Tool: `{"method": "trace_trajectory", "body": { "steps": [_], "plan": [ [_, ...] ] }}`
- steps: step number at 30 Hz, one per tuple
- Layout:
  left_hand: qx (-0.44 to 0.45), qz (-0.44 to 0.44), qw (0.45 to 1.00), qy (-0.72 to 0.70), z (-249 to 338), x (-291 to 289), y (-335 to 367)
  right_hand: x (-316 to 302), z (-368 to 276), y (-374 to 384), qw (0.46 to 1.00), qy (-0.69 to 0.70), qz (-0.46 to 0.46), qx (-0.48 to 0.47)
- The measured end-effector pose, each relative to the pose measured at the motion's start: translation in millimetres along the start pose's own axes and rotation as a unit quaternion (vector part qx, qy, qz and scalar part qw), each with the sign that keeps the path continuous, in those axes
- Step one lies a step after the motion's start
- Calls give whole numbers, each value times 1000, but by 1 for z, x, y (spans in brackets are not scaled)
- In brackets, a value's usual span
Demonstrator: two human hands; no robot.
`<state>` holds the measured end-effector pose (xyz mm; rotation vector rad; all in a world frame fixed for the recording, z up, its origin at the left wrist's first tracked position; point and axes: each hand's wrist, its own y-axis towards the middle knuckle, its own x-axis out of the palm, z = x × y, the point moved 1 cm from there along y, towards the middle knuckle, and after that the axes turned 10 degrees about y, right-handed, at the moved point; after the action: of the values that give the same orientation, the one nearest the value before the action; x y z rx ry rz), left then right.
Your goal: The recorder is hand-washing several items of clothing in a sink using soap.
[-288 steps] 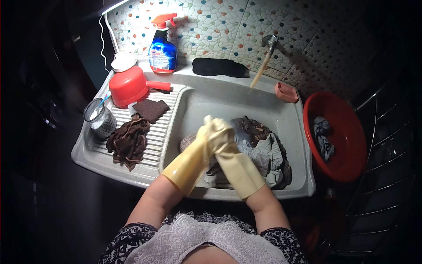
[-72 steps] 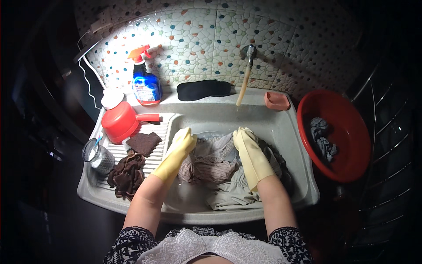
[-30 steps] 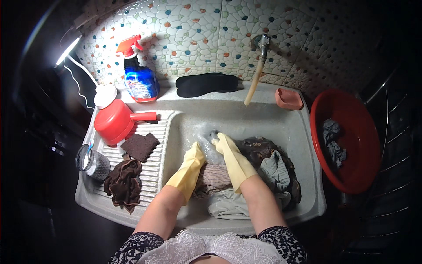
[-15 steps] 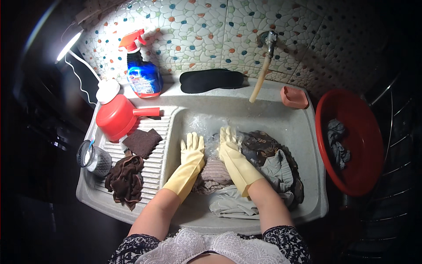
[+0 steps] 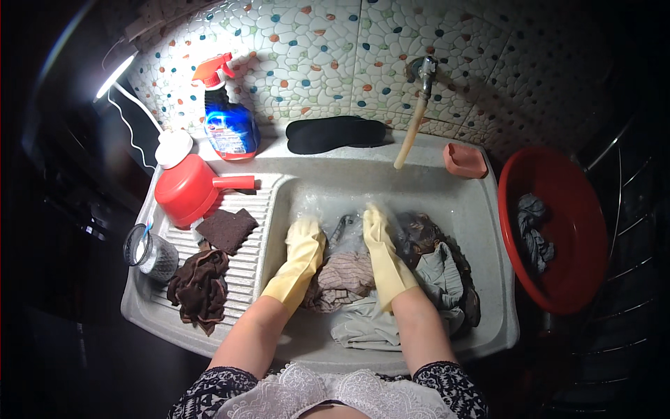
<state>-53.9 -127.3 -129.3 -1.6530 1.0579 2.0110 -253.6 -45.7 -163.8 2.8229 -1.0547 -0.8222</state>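
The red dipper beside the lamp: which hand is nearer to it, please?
Left. The left hand is in the basin, right of the red dipper; the right hand is also in the basin, farther right.

Inside the sink (image 5: pixel 481 272), room lies open along the back edge, beneath the hose (image 5: pixel 411 136); striped cloth (image 5: pixel 342 272) blocks the middle, grey cloth (image 5: pixel 366 328) the front.

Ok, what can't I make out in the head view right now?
All in the head view:
Left hand: fingertips blurred by splashing water; grip unclear.
Right hand: fingertips also lost in the splash; grip unclear.
Grey cloth: the right forearm and glove hide whether the parts either side join.
Red dipper: its own body hides the inside.
White lace clothing: cut off by the lower edge.
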Motion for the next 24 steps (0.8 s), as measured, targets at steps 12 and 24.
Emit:
{"method": "trace_trajectory", "body": {
  "steps": [12,24],
  "plan": [
    [1,-276,954,119,-9,75,17,-29,-10,14,791,-513,-223,248],
    [-183,41,970,-152,-6,-72,54,-124,-69,14,959,-156,174,-161]
  ]
}}
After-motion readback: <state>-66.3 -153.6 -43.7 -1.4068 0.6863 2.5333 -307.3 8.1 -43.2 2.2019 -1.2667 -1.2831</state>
